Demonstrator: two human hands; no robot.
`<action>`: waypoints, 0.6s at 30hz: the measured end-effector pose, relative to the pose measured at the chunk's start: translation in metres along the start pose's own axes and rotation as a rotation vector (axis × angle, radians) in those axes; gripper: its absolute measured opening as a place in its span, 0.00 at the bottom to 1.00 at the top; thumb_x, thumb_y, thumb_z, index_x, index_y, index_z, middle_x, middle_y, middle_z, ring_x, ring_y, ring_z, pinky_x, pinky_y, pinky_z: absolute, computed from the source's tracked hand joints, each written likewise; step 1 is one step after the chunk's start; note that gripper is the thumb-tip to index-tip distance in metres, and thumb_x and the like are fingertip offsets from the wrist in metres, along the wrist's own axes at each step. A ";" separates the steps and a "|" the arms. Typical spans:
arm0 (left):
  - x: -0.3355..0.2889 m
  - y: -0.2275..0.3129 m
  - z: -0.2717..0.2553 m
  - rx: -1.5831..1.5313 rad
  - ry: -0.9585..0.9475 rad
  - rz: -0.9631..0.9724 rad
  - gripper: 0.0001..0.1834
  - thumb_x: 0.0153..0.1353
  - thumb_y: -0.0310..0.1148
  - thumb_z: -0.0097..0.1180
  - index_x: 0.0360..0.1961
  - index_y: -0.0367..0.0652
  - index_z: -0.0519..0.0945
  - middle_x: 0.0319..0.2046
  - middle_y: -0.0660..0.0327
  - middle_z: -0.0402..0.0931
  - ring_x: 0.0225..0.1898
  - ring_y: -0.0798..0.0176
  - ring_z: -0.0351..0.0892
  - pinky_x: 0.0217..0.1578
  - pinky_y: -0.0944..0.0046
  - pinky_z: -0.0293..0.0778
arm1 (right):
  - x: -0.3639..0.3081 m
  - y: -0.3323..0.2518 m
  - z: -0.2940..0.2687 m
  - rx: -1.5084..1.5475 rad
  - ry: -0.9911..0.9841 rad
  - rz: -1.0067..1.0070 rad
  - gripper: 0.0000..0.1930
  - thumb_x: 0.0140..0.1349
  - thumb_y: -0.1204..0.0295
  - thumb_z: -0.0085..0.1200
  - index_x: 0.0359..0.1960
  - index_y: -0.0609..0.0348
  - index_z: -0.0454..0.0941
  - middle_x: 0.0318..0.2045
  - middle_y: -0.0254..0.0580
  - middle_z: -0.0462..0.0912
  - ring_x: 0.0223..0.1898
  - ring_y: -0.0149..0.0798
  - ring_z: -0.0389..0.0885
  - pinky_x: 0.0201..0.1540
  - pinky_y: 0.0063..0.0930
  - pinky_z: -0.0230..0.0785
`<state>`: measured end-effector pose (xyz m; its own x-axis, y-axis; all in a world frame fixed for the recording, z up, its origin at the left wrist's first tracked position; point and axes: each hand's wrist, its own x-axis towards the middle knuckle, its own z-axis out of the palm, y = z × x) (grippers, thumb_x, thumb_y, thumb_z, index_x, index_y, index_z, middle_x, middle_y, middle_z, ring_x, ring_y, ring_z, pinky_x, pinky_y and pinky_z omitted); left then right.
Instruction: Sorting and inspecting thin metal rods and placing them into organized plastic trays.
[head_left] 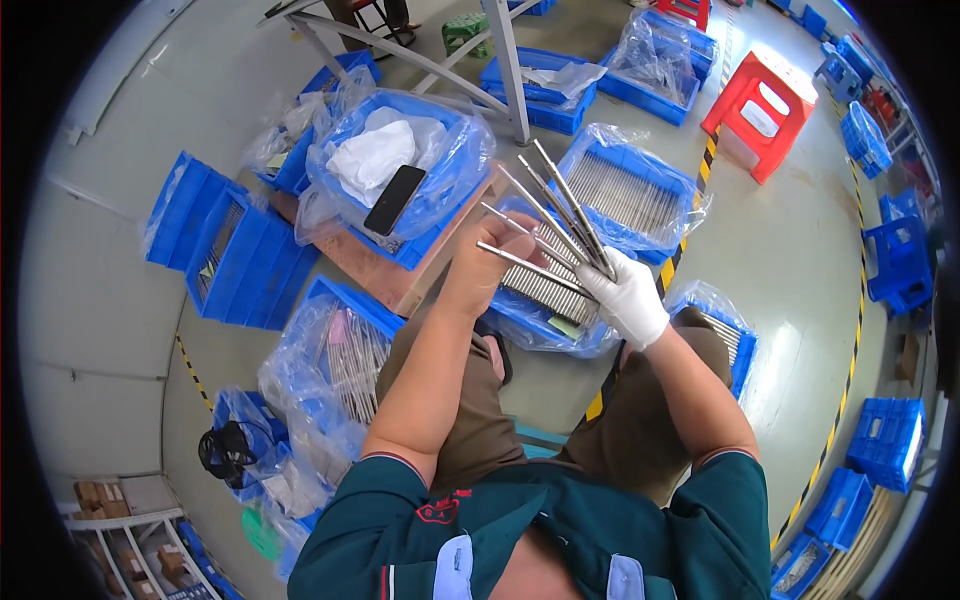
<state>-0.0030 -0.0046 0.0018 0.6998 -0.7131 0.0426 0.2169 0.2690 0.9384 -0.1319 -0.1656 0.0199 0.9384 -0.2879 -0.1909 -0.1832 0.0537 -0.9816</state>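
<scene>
Metal rods fanned out between two hands

At lower centre, small red writing [437, 511] is seen on the green shirt [345, 525]. At the centre, two rods [562, 212] are touched by the bare left hand [482, 262]; if pinched, it cannot be told. Their lengths are pointed to upper left. Just right, the bundle is grasped by the gloved right hand [628, 298].
</scene>
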 end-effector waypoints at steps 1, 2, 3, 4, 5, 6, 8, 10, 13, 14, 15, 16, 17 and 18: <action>-0.001 -0.001 0.003 -0.022 -0.010 -0.028 0.16 0.56 0.34 0.60 0.43 0.36 0.76 0.33 0.59 0.78 0.31 0.63 0.79 0.36 0.65 0.77 | 0.001 0.003 -0.001 -0.097 0.026 -0.095 0.09 0.62 0.69 0.52 0.37 0.64 0.74 0.20 0.29 0.71 0.17 0.21 0.67 0.20 0.18 0.63; 0.000 -0.002 0.003 -0.022 -0.015 -0.032 0.16 0.56 0.34 0.60 0.43 0.36 0.76 0.33 0.59 0.78 0.31 0.63 0.79 0.36 0.65 0.77 | 0.002 0.003 -0.002 -0.095 0.032 -0.093 0.09 0.62 0.69 0.52 0.37 0.64 0.74 0.20 0.29 0.71 0.17 0.21 0.67 0.20 0.18 0.63; 0.000 -0.001 0.000 0.003 -0.019 -0.023 0.15 0.56 0.33 0.60 0.43 0.36 0.76 0.33 0.59 0.78 0.31 0.64 0.79 0.35 0.66 0.76 | 0.002 0.004 -0.002 -0.152 0.038 -0.111 0.09 0.62 0.69 0.52 0.37 0.64 0.74 0.19 0.29 0.71 0.17 0.21 0.67 0.20 0.18 0.63; 0.000 0.000 -0.001 0.027 -0.023 -0.014 0.14 0.56 0.31 0.59 0.42 0.36 0.76 0.32 0.59 0.78 0.31 0.65 0.79 0.34 0.67 0.76 | 0.002 0.004 -0.003 -0.210 0.044 -0.129 0.10 0.61 0.68 0.52 0.37 0.64 0.74 0.19 0.30 0.71 0.17 0.21 0.67 0.20 0.19 0.64; 0.000 0.000 0.000 0.028 -0.023 -0.016 0.14 0.56 0.31 0.59 0.42 0.36 0.76 0.32 0.59 0.78 0.31 0.65 0.79 0.34 0.67 0.76 | 0.003 0.004 -0.002 -0.208 0.044 -0.128 0.10 0.61 0.68 0.52 0.37 0.64 0.74 0.19 0.30 0.71 0.17 0.21 0.67 0.20 0.19 0.64; 0.001 0.002 0.001 0.043 -0.002 -0.015 0.14 0.57 0.31 0.59 0.42 0.36 0.76 0.32 0.60 0.78 0.31 0.66 0.79 0.33 0.68 0.75 | 0.004 0.003 -0.002 -0.201 0.046 -0.117 0.10 0.61 0.68 0.52 0.36 0.64 0.74 0.19 0.30 0.71 0.17 0.21 0.67 0.20 0.19 0.64; 0.001 0.003 0.001 0.058 0.018 -0.010 0.13 0.57 0.31 0.58 0.41 0.35 0.76 0.32 0.60 0.77 0.31 0.67 0.78 0.33 0.70 0.75 | 0.005 0.001 -0.002 -0.196 0.048 -0.109 0.10 0.61 0.68 0.52 0.36 0.64 0.74 0.19 0.29 0.71 0.17 0.20 0.66 0.21 0.19 0.64; 0.001 0.006 -0.001 0.125 0.081 0.041 0.13 0.58 0.33 0.57 0.41 0.35 0.76 0.30 0.61 0.76 0.29 0.69 0.76 0.32 0.72 0.73 | 0.006 -0.001 -0.003 -0.151 0.035 -0.056 0.10 0.61 0.69 0.52 0.36 0.64 0.74 0.19 0.29 0.71 0.19 0.20 0.67 0.21 0.18 0.64; 0.006 0.032 -0.028 -0.020 0.240 0.188 0.10 0.61 0.32 0.53 0.40 0.37 0.76 0.24 0.62 0.74 0.25 0.71 0.72 0.29 0.73 0.70 | 0.003 -0.010 -0.006 -0.114 0.005 0.036 0.08 0.61 0.70 0.50 0.37 0.62 0.75 0.21 0.29 0.72 0.20 0.20 0.67 0.21 0.16 0.62; 0.007 0.037 -0.035 -0.028 0.264 0.225 0.11 0.61 0.35 0.54 0.39 0.37 0.76 0.24 0.62 0.74 0.24 0.71 0.71 0.28 0.74 0.69 | -0.003 -0.020 -0.005 0.074 -0.026 0.160 0.07 0.61 0.71 0.50 0.37 0.61 0.74 0.23 0.29 0.72 0.20 0.20 0.66 0.21 0.16 0.61; 0.007 0.037 -0.038 -0.045 0.265 0.183 0.12 0.61 0.36 0.54 0.38 0.37 0.76 0.25 0.62 0.75 0.24 0.71 0.71 0.28 0.73 0.69 | -0.002 -0.014 -0.007 0.142 -0.076 0.174 0.07 0.62 0.71 0.51 0.37 0.60 0.74 0.23 0.28 0.72 0.20 0.20 0.66 0.21 0.16 0.61; 0.007 0.035 -0.040 -0.063 0.266 0.141 0.12 0.61 0.37 0.54 0.38 0.38 0.76 0.25 0.62 0.75 0.24 0.71 0.71 0.28 0.73 0.69 | -0.001 -0.010 -0.007 0.208 -0.128 0.189 0.07 0.62 0.71 0.51 0.38 0.60 0.74 0.23 0.28 0.72 0.19 0.20 0.65 0.21 0.16 0.60; 0.008 0.031 -0.039 -0.068 0.253 0.149 0.13 0.61 0.38 0.55 0.38 0.38 0.76 0.25 0.62 0.75 0.24 0.71 0.72 0.28 0.73 0.69 | -0.002 -0.007 -0.008 0.242 -0.132 0.220 0.07 0.62 0.70 0.52 0.39 0.60 0.74 0.23 0.28 0.71 0.18 0.21 0.64 0.21 0.16 0.60; 0.009 0.028 -0.037 -0.086 0.224 0.140 0.14 0.60 0.39 0.55 0.38 0.38 0.76 0.24 0.62 0.75 0.23 0.71 0.72 0.28 0.72 0.69 | -0.003 -0.004 -0.008 0.223 -0.169 0.192 0.07 0.62 0.70 0.52 0.38 0.59 0.74 0.23 0.28 0.71 0.18 0.21 0.65 0.20 0.16 0.60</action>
<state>0.0349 0.0203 0.0159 0.8578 -0.5071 0.0840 0.1578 0.4154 0.8959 -0.1363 -0.1727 0.0248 0.9316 -0.0912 -0.3517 -0.3102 0.3043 -0.9006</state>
